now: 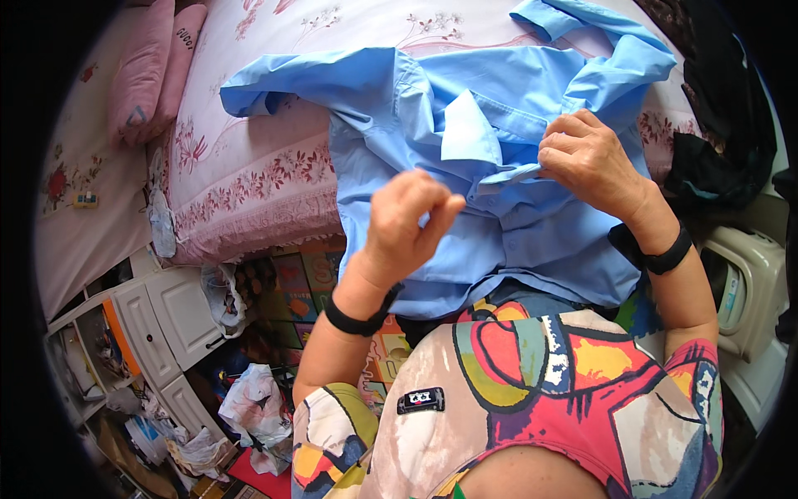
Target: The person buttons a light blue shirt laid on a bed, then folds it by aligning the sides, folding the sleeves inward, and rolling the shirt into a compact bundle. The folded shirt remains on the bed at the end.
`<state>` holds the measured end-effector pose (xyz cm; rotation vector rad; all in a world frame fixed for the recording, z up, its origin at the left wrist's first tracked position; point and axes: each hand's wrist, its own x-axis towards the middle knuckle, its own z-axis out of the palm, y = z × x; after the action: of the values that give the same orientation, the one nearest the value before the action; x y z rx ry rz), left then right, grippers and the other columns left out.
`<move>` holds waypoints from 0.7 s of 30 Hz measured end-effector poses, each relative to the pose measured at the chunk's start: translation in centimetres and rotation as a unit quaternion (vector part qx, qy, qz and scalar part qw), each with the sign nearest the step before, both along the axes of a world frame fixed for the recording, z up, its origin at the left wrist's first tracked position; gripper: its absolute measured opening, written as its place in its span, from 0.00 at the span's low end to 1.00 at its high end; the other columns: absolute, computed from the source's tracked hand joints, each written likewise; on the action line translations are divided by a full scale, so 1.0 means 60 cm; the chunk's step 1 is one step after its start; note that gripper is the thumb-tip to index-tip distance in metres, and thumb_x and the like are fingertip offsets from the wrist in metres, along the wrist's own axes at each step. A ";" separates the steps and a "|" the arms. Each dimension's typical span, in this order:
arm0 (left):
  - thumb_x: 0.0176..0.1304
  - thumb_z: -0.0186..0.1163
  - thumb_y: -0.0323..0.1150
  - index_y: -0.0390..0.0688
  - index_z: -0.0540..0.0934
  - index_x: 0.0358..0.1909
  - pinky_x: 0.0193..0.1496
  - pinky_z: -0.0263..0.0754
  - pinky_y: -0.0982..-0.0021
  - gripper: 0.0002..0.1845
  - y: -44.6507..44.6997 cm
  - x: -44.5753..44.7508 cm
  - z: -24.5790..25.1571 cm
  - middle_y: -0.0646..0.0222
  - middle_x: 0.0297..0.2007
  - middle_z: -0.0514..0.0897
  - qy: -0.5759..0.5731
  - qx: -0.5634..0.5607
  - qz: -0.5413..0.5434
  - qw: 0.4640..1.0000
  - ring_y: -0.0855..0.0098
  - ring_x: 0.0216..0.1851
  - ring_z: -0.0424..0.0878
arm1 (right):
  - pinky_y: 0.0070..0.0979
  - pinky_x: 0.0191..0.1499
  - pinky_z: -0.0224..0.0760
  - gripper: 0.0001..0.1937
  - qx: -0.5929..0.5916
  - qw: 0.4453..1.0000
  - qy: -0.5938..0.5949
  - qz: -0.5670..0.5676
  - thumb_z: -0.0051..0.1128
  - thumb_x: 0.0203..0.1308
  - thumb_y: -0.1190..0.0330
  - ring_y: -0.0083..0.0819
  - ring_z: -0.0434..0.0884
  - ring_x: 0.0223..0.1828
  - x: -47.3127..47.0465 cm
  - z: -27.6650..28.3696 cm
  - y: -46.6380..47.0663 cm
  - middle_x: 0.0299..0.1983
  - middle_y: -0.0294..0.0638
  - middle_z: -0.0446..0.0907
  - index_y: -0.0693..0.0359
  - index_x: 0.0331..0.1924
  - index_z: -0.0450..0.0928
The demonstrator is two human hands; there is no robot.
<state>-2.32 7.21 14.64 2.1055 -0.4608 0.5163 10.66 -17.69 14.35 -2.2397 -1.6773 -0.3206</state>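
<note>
A light blue button-up shirt [436, 249] lies spread from the floral bedspread down to my lap, one sleeve reaching left and the other bent at the upper right. My right hand [576, 153] pinches the shirt's collar band at its right end. One collar point stands up to the left of that hand. My left hand [411, 215] is raised over the shirt's front, slightly blurred, with thumb and fingertips close together. Whether it holds a thread or other small thing cannot be told. Buttons run down the placket below the collar. Each wrist wears a black band.
The bed [262, 181] spans the far side, with pink cushions [143, 81] at upper left. Dark clothing [717, 143] and a beige plastic stool or seat [748, 280] are at right. White cabinets [181, 312] and a plastic bag [255, 405] stand at lower left.
</note>
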 end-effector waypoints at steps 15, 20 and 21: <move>0.65 0.59 0.25 0.41 0.80 0.49 0.39 0.74 0.67 0.11 0.040 0.119 -0.012 0.63 0.35 0.81 0.179 0.116 -0.193 0.958 0.62 0.35 0.80 | 0.27 0.44 0.71 0.07 -0.002 0.996 0.052 0.073 0.62 0.52 0.70 0.30 0.81 0.42 -0.008 0.018 -0.036 0.31 0.36 0.80 0.57 0.28 0.72; 0.60 0.65 0.26 0.44 0.84 0.44 0.36 0.71 0.70 0.10 0.047 0.108 0.012 0.68 0.30 0.76 0.145 0.131 -0.175 0.965 0.68 0.33 0.75 | 0.28 0.43 0.71 0.09 0.010 0.999 0.038 0.029 0.64 0.51 0.70 0.31 0.80 0.41 0.002 0.000 -0.047 0.30 0.35 0.78 0.57 0.28 0.72; 0.59 0.65 0.26 0.45 0.84 0.43 0.35 0.71 0.70 0.10 0.045 0.106 0.015 0.68 0.30 0.75 0.131 0.139 -0.169 0.967 0.68 0.33 0.75 | 0.28 0.43 0.71 0.09 0.007 0.999 0.032 0.026 0.64 0.50 0.70 0.31 0.80 0.41 0.002 -0.003 -0.045 0.30 0.35 0.78 0.57 0.28 0.72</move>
<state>4.02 9.91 15.54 2.2548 -0.7532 -0.0271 10.75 -20.40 14.17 -2.1698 -1.6909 -0.2436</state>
